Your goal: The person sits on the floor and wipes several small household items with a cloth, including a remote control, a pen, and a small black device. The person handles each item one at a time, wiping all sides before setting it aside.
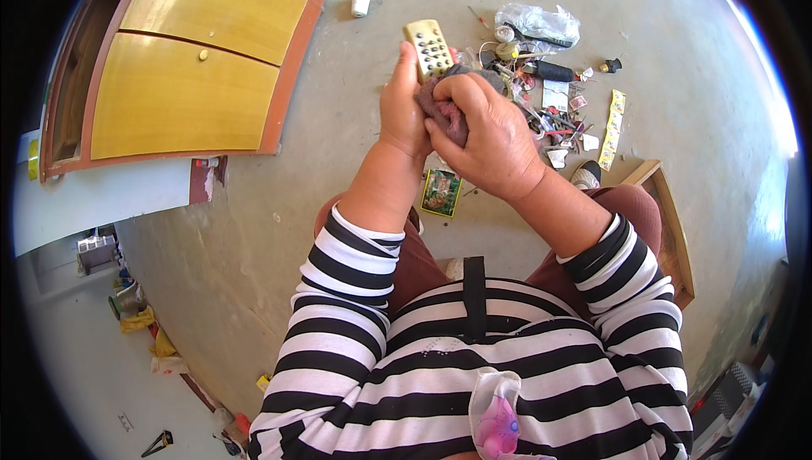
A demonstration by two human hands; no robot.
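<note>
A yellowed remote control [431,44] with dark round buttons rests in my left hand [406,105], its far end pointing away from me. My right hand [491,133] grips a bunched mauve-grey cloth [447,114] against the near end of the remote, which the cloth partly hides. Both hands are close together above the floor, in front of my knees. Below them on the floor lies a green picture packet with a yellow edge [441,192].
Beyond my right hand, a heap of small tools and odds and ends [558,117] spreads near a clear plastic bag [539,25] and a yellow packet strip [612,130]. A wooden drawer [660,206] sits by my right knee. A yellow-fronted cabinet [184,92] and white thread spool [361,3] are at left.
</note>
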